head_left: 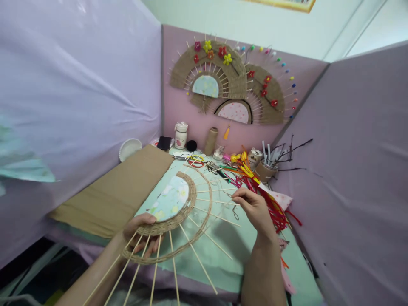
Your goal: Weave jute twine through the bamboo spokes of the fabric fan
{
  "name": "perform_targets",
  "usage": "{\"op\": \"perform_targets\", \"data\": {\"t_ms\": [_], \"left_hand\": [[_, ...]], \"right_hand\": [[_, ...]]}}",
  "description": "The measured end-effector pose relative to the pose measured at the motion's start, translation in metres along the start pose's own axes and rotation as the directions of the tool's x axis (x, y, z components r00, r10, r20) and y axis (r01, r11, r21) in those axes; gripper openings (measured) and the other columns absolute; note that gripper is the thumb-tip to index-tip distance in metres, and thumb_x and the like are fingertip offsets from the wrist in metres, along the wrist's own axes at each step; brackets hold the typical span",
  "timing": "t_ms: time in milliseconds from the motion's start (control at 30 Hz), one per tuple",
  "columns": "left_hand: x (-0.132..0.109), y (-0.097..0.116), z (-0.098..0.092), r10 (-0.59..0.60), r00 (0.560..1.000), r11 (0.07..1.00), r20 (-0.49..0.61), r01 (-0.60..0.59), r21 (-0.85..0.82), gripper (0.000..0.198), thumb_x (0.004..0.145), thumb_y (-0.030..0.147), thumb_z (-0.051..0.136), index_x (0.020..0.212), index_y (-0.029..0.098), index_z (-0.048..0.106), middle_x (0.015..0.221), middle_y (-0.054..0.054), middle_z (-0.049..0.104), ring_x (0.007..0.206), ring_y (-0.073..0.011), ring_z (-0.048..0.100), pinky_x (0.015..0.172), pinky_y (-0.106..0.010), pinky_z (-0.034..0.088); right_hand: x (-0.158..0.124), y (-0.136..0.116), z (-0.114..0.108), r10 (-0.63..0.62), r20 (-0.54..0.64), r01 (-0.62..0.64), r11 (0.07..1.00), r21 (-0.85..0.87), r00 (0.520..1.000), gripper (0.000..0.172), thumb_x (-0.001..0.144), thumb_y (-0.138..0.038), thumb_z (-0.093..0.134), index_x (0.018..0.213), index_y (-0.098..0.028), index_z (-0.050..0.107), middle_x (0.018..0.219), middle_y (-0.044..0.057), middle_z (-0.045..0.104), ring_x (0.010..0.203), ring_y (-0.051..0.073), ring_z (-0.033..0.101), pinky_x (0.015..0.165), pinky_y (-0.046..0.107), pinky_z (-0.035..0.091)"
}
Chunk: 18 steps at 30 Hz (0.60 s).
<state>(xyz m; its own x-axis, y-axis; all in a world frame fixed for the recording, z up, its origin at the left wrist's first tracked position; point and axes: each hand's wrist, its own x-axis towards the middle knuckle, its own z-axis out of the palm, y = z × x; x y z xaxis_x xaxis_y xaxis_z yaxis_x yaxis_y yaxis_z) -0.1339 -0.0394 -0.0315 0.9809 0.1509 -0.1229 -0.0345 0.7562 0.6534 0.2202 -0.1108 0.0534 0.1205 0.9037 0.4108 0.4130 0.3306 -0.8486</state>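
Observation:
My left hand (pixel 142 231) grips the lower end of a half-round woven fan (pixel 191 199), thumb on top and fingers underneath. Its centre is a pale blue floral fabric piece (pixel 172 199) edged with a woven twine band. Thin sticks (pixel 196 263) radiate outward, and a narrow outer ring of twine (pixel 206 225) runs across them. Near the right-hand sticks, my right hand (pixel 251 206) is closed in a pinch, thumb against forefinger. A thin dark strand of twine (pixel 236 212) hangs by its fingertips; whether that same strand is pinched is hard to see.
Brown cardboard (pixel 117 187) lies at left. Scissors (pixel 196 162), a twine cone (pixel 211 141) and a lidded white jar (pixel 181 135) stand or lie at the back. Coloured pipe cleaners (pixel 277 212) and a pot of twigs (pixel 267 170) are at right. Decorated fans (pixel 216 63) hang on the pink board.

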Motion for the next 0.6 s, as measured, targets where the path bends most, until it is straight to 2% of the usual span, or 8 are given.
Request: {"op": "perform_targets", "data": {"t_ms": [133,233,333,400,500,600], "left_hand": [[-0.011,-0.006,-0.001,0.025,0.999,1.000,0.031,-0.025,0.001,0.050,0.085,0.031,0.036,0.085,-0.005,0.070,0.071,-0.018,0.072,0.042,-0.0133,0.062,0.025,-0.010,0.032],[-0.015,-0.010,-0.004,0.043,0.999,0.999,0.032,-0.043,-0.006,0.047,0.084,0.032,0.038,0.091,-0.003,0.069,0.071,-0.017,0.072,0.042,-0.0142,0.063,0.026,-0.011,0.035],[-0.015,-0.015,-0.006,0.081,0.997,0.996,0.003,-0.081,-0.022,0.045,0.083,0.030,0.036,0.095,0.001,0.068,0.069,-0.012,0.073,0.040,-0.0137,0.062,0.026,-0.010,0.033],[-0.015,-0.016,-0.004,0.084,0.996,0.996,-0.019,-0.085,-0.028,0.048,0.083,0.027,0.029,0.090,0.001,0.069,0.067,-0.011,0.072,0.040,-0.0142,0.062,0.026,-0.010,0.031],[-0.015,-0.017,0.001,0.055,0.997,0.998,-0.051,-0.056,-0.027,0.051,0.082,0.023,0.024,0.086,-0.001,0.069,0.064,-0.013,0.071,0.038,-0.0139,0.060,0.026,-0.010,0.030],[-0.015,-0.016,0.006,0.011,0.998,1.000,-0.066,-0.011,-0.014,0.049,0.080,0.025,0.029,0.079,-0.004,0.069,0.064,-0.016,0.070,0.036,-0.0143,0.058,0.025,-0.011,0.028]], "right_hand": [[0.005,-0.008,0.009,-0.053,0.033,0.056,0.994,-0.094,0.998,0.012,0.079,-0.029,0.064,0.071,-0.020,0.064,0.069,0.000,0.061,0.062,0.013,0.052,0.057,0.025,0.040],[0.009,-0.011,0.028,-0.141,-0.086,0.118,0.965,-0.233,0.986,0.022,0.078,-0.034,0.067,0.064,-0.019,0.060,0.061,-0.001,0.056,0.055,0.012,0.046,0.054,0.025,0.037],[0.014,-0.010,0.052,-0.282,-0.219,0.196,0.917,-0.347,0.934,0.032,0.077,-0.039,0.068,0.058,-0.019,0.053,0.055,-0.003,0.049,0.052,0.011,0.042,0.054,0.025,0.035],[0.016,-0.007,0.065,-0.328,-0.255,0.226,0.906,-0.359,0.909,0.035,0.078,-0.040,0.067,0.056,-0.019,0.050,0.054,-0.004,0.047,0.051,0.010,0.041,0.053,0.025,0.034],[0.017,0.000,0.076,-0.290,-0.288,0.202,0.933,-0.299,0.913,0.036,0.078,-0.040,0.066,0.054,-0.019,0.050,0.053,-0.004,0.048,0.049,0.010,0.040,0.050,0.024,0.034],[0.016,0.007,0.076,-0.246,-0.241,0.189,0.953,-0.236,0.939,0.032,0.078,-0.040,0.067,0.057,-0.019,0.055,0.056,-0.002,0.053,0.050,0.011,0.043,0.049,0.025,0.035]]}}
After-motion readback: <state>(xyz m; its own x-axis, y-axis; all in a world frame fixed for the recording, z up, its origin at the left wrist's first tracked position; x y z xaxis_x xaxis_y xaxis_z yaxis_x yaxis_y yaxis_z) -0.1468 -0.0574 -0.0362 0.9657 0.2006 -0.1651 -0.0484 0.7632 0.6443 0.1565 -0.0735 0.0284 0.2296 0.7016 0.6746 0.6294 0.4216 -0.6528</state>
